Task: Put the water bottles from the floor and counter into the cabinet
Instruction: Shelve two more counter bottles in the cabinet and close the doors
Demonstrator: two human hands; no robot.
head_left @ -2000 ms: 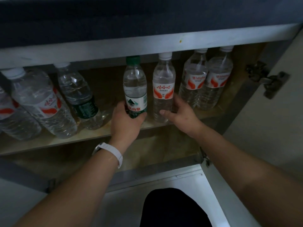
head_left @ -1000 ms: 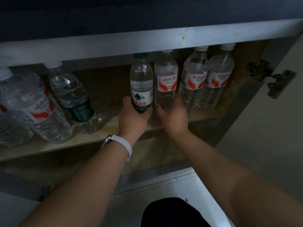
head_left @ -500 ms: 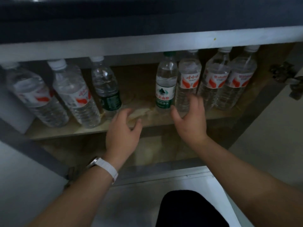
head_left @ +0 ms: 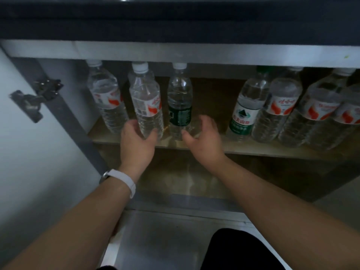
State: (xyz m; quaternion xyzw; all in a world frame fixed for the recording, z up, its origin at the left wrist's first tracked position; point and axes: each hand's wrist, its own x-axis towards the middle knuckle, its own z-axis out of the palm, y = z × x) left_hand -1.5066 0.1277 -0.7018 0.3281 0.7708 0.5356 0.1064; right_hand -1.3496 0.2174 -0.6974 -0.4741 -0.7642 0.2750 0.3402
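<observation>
Both forearms are bare, with no sleeves in view. The left wrist carries a watch [head_left: 105, 175] with a silver round case on a white band [head_left: 126, 179] that wraps across the wrist. The right wrist is bare. At the bottom edge, a knee in black cloth [head_left: 237, 250].

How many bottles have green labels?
2. One dark green labelled bottle stands mid-shelf by the right hand; one green-and-white labelled bottle stands further right. Others may hide behind.
</observation>
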